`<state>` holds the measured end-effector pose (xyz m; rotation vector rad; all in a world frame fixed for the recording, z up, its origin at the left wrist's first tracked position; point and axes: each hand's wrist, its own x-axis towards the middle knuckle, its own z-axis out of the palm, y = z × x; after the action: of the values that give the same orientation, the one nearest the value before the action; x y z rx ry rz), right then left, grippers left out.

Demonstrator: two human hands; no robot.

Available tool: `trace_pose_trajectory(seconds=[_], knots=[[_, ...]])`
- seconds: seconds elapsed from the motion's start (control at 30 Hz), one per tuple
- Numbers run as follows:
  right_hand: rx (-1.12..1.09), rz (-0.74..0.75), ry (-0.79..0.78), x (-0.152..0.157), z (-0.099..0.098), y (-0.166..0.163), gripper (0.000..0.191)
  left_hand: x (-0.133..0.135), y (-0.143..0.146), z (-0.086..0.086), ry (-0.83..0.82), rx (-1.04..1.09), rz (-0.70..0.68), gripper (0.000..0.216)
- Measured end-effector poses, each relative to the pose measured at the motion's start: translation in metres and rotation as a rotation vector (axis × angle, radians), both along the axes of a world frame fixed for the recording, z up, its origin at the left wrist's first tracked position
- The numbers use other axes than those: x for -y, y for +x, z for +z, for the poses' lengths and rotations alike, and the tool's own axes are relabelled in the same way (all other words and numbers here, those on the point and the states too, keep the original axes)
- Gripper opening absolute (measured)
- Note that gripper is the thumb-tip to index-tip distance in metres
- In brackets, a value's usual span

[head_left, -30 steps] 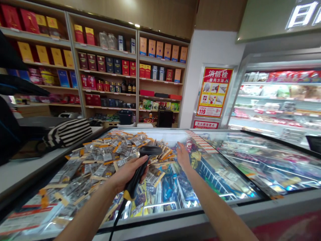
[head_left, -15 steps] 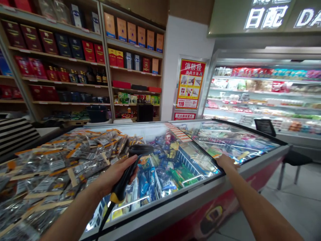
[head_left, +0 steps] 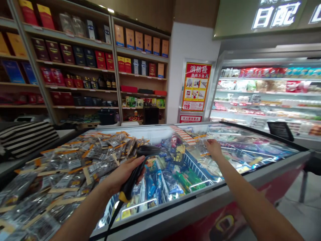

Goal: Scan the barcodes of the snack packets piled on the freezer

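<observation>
My left hand [head_left: 125, 174] is closed around the handle of a black barcode scanner [head_left: 141, 160], whose cable hangs down toward me. The scanner head points out over the chest freezer's glass lid [head_left: 230, 147]. A heap of clear packets with orange strips [head_left: 75, 160] covers the lid's left half, just left of the scanner. My right hand [head_left: 213, 149] reaches across the lid further right. Its fingers are bent down and pinched on a single clear packet [head_left: 199, 144] lying on the glass.
Frozen goods in wire baskets [head_left: 175, 174] show under the glass. A striped bag [head_left: 25, 137] lies at the left. Shelves of boxed goods [head_left: 100, 60] stand behind, a red notice [head_left: 196, 87] hangs on the wall, and an open chiller [head_left: 265, 93] is at right.
My right hand left the packet heap, swung right to the freezer's front edge, then moved back and left onto a single packet. The view turned right. The scanner stays in my left hand.
</observation>
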<state>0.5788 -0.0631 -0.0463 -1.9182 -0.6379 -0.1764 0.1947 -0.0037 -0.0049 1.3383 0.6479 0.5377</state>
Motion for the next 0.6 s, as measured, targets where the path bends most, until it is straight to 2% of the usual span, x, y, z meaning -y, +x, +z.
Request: trace_pose_trajectory(seconds=[0.13, 0.23, 0.3, 0.4, 0.6], knots=[[-0.452, 0.388, 0.326, -0.047, 0.008, -0.071, 0.020, -0.002, -0.021, 0.001, 0.012, 0.030, 0.026, 0.032], [-0.718, 0.613, 0.445, -0.069, 0.013, -0.119, 0.024, -0.003, -0.039, 0.002, 0.017, 0.030, 0.067, 0.032], [-0.791, 0.639, 0.454, -0.081, 0.013, -0.143, 0.020, -0.003, -0.051, 0.002, 0.010, 0.028, 0.112, 0.032], [-0.809, 0.579, 0.432, -0.096, 0.010, -0.165, 0.018, -0.004, -0.066, 0.001, -0.007, 0.054, 0.151, 0.032], [-0.837, 0.586, 0.532, -0.111, 0.001, -0.178, 0.022, -0.006, -0.085, -0.001, 0.024, 0.065, 0.148, 0.035]])
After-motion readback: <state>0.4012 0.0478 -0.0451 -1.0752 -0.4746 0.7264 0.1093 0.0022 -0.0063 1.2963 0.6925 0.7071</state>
